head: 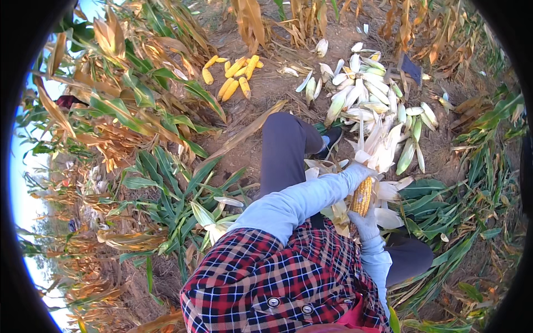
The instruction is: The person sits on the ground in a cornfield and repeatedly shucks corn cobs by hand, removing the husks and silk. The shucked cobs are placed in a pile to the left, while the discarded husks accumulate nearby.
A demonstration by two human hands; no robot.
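A yellow ear of corn [361,197] with darker, discoloured kernels is held between my two gloved hands. My left hand [359,174] grips its far end, where pale husk leaves [385,143] fan out beyond the fingers. Lower down, my right hand [366,226] is closed around the near end, close to my plaid shirt. Loose dry husk [387,216] lies beside the ear on the right. My left palm and the ear's far tip are hidden.
Several bare yellow ears [235,79] lie on the soil at far left. A heap of pale green and white husks [370,89] spreads ahead, with a dark flat object [411,70] beside it. Cut green leaves [433,208] lie right; standing cornstalks [137,87] line the left.
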